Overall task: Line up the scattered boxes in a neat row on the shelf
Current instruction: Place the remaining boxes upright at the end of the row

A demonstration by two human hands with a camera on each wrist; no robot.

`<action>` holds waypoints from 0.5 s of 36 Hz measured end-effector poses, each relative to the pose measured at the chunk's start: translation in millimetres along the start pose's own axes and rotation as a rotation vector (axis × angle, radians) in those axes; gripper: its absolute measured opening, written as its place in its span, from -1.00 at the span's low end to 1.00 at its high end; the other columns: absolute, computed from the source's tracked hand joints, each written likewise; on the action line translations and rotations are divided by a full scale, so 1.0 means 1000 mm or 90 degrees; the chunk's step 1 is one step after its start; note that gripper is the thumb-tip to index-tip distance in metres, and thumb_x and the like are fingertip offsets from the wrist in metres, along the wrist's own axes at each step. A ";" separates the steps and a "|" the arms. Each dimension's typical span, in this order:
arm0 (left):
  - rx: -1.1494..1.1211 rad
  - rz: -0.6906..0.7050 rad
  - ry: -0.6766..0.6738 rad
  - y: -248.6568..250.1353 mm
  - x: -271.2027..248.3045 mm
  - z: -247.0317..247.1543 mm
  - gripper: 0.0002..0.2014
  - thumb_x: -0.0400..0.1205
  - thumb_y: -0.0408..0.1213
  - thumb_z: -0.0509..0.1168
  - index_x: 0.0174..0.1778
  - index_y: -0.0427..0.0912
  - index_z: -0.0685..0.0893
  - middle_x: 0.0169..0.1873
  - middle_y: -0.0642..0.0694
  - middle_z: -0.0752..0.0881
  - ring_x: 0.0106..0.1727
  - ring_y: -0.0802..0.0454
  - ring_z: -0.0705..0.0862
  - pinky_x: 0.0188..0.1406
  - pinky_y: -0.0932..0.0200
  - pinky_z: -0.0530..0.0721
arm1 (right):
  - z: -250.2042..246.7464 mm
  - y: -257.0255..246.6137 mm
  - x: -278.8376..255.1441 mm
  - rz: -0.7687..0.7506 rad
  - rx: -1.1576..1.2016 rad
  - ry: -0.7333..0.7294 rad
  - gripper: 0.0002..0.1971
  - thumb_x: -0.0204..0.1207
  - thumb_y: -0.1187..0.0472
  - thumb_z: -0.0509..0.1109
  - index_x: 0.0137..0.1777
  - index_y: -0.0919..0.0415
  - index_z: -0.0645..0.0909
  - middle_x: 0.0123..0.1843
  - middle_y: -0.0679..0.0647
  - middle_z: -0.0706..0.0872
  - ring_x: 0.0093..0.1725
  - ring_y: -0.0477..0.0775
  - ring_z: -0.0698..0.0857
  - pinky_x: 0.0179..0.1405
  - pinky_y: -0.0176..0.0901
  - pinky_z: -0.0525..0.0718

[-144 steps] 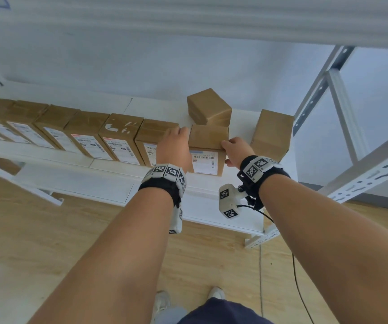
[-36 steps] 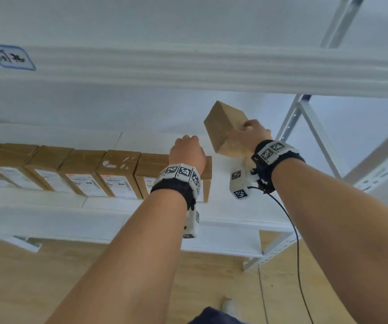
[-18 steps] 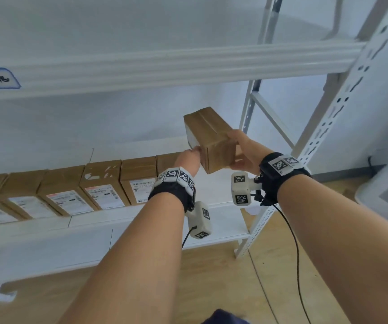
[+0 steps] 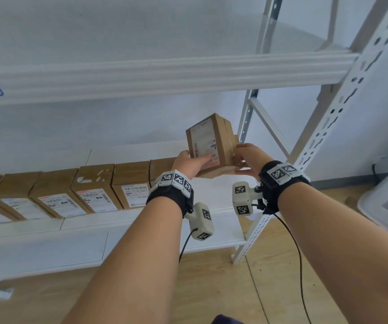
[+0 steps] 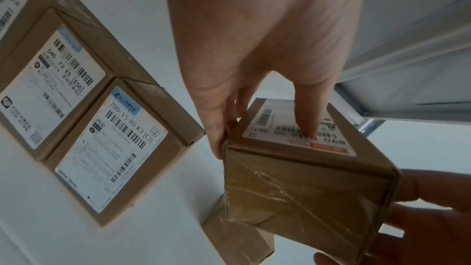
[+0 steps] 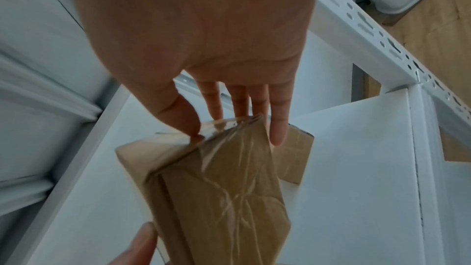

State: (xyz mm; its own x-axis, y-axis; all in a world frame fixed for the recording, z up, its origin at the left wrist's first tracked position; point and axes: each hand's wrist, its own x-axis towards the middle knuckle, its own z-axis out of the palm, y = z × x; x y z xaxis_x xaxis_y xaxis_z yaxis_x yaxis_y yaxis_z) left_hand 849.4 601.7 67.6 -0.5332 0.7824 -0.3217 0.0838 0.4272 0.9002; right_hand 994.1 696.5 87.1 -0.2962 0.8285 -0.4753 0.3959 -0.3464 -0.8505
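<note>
Above the white metal shelf point(image 4: 211, 206), a small brown cardboard box with a white label point(image 4: 208, 146) is held tilted in the air, pinched between both hands: left hand point(image 4: 189, 163) on its labelled face, right hand point(image 4: 250, 157) gripping the taped side. Just left, a row of labelled brown boxes point(image 4: 94, 190) stands on the shelf.

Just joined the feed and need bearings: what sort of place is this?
Probably a stockroom: white metal shelving, a row of labelled cardboard boxes on the shelf, and another box held in both hands.
</note>
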 end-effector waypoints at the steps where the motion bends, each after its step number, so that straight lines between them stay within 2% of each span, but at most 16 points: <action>1: 0.005 -0.002 0.002 0.000 0.001 0.002 -0.39 0.41 0.07 0.50 0.32 -0.15 0.57 0.22 -0.02 0.72 0.17 -0.06 0.73 0.28 -0.06 0.68 | -0.002 0.002 0.000 -0.009 -0.001 -0.010 -0.56 0.55 0.33 0.29 0.43 0.12 0.47 0.16 0.26 0.68 0.18 0.27 0.72 0.14 0.23 0.75; 5: 0.017 -0.022 0.012 -0.003 0.005 0.009 -0.45 0.45 -0.07 0.50 0.33 -0.17 0.56 0.17 -0.10 0.73 0.12 -0.11 0.75 0.18 -0.09 0.73 | -0.009 0.013 0.000 -0.031 -0.010 -0.081 -0.63 0.56 -0.01 0.39 0.31 0.07 0.50 0.00 0.14 0.68 0.14 0.18 0.71 0.24 0.21 0.69; 8: 0.019 -0.037 0.009 -0.004 0.004 0.014 -0.39 0.52 -0.17 0.48 0.46 -0.25 0.47 0.22 -0.16 0.71 0.13 -0.13 0.74 0.10 -0.09 0.77 | -0.012 0.018 0.004 -0.030 -0.039 -0.119 -0.44 0.43 -0.14 0.49 0.37 0.03 0.49 0.16 0.09 0.68 0.20 0.12 0.67 0.27 0.20 0.66; 11: 0.036 -0.048 0.001 -0.005 0.004 0.018 -0.35 0.57 -0.30 0.42 0.56 -0.28 0.33 0.31 -0.21 0.64 0.18 -0.18 0.70 0.13 -0.10 0.76 | -0.015 0.020 0.008 -0.038 -0.077 -0.112 -0.41 0.39 -0.03 0.55 0.40 0.02 0.45 0.22 0.09 0.67 0.22 0.12 0.67 0.28 0.19 0.66; 13: 0.081 -0.034 0.017 -0.005 0.005 0.020 -0.40 0.57 -0.36 0.39 0.52 -0.25 0.35 0.31 -0.22 0.64 0.16 -0.18 0.70 0.19 -0.09 0.73 | -0.017 0.019 0.009 -0.039 -0.102 -0.108 -0.31 0.38 0.08 0.55 0.48 0.04 0.36 0.24 0.10 0.64 0.23 0.12 0.65 0.28 0.15 0.65; 15: 0.154 -0.011 0.054 -0.001 0.006 0.018 -0.38 0.54 -0.34 0.39 0.52 -0.20 0.34 0.33 -0.21 0.61 0.25 -0.19 0.66 0.24 0.02 0.66 | -0.021 0.016 0.009 -0.048 -0.138 -0.119 -0.19 0.37 0.19 0.55 0.59 0.06 0.24 0.27 0.08 0.59 0.19 0.10 0.63 0.20 0.02 0.65; 17: 0.224 0.008 0.087 0.006 0.008 0.014 -0.26 0.53 -0.37 0.37 0.62 -0.16 0.20 0.47 -0.22 0.43 0.41 -0.23 0.54 0.22 0.05 0.57 | -0.025 0.012 0.006 -0.066 -0.205 -0.127 -0.14 0.37 0.28 0.53 0.63 0.09 0.17 0.29 0.05 0.52 0.10 0.02 0.60 0.02 -0.15 0.60; 18: 0.254 0.020 0.091 0.011 0.008 0.011 -0.22 0.53 -0.41 0.34 0.65 -0.12 0.13 0.53 -0.22 0.34 0.46 -0.23 0.49 0.22 0.04 0.56 | -0.027 0.010 0.004 -0.076 -0.247 -0.126 -0.11 0.36 0.31 0.53 0.65 0.09 0.16 0.31 0.03 0.48 0.11 0.02 0.58 0.04 -0.17 0.59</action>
State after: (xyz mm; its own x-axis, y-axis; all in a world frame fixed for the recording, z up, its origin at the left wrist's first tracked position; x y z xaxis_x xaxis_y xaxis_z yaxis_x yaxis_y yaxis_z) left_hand 855.5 617.9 71.5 -0.6345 0.7388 -0.2271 0.4057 0.5684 0.7157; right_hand 1020.5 708.8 82.9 -0.5057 0.7393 -0.4446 0.6341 -0.0309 -0.7726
